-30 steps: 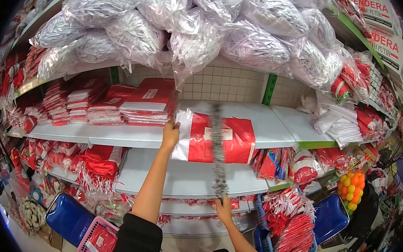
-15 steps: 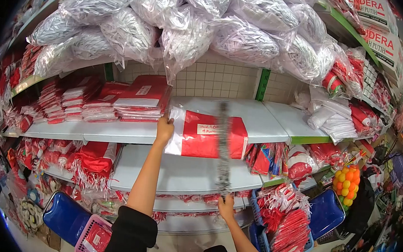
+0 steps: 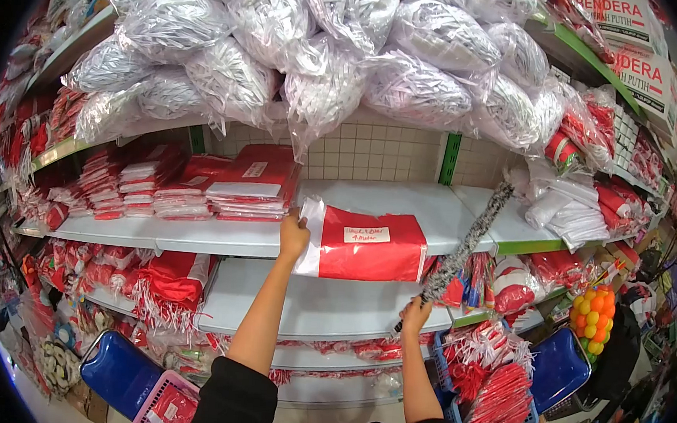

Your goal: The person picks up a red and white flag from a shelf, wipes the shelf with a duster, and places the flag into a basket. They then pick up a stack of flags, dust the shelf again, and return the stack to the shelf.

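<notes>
My left hand is closed on the left, white edge of a red and white packet with a handwritten label. The packet lies at the front of the middle shelf, its lower part hanging over the edge. My right hand grips the dark handle of a fluffy grey duster, which slants up to the right. The duster's tip is over the shelf, near white rolled packets. A stack of similar red packets stands on the shelf to the left of my left hand.
Clear bags of white shredded strips fill the shelf above. Below right stands a blue basket of red and white goods, near a blue stool. A pink basket is at lower left. Orange and yellow balls hang right.
The duster has swung from nearly upright and blurred to slanting right, away from the packet. My right hand has moved up and right. My left hand still holds the packet.
</notes>
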Tool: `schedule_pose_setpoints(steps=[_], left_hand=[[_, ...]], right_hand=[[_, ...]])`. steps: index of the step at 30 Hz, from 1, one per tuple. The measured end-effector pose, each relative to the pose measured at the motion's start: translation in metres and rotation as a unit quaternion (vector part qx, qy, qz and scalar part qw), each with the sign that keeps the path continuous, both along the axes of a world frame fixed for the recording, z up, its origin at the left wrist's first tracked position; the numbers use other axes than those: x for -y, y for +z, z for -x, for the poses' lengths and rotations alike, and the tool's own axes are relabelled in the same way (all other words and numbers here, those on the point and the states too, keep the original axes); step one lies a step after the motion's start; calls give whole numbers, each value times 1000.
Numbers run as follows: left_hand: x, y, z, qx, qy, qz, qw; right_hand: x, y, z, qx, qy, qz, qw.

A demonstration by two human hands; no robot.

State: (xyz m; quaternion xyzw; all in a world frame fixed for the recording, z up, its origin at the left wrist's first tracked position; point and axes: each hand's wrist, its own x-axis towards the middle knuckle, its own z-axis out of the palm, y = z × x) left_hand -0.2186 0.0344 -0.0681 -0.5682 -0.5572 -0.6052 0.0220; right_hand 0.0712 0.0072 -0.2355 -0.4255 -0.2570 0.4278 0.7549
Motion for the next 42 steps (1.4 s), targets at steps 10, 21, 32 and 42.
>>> schedule_pose_setpoints(steps=[10,21,32,42], left_hand=[[23,28,12,276,-246,157,915],[79,23,0,275,-354,167,878],[106,-7,7,-28,-467,597,652],[141,25,-90,246,-584,516,577]], right_hand=[[33,90,-19,-46,193,-57,978],[87,94,-66,-100,501,-95,854],[117,130,-40,-294,286,1,912],[132,124,-13,-151,529,-47,834]])
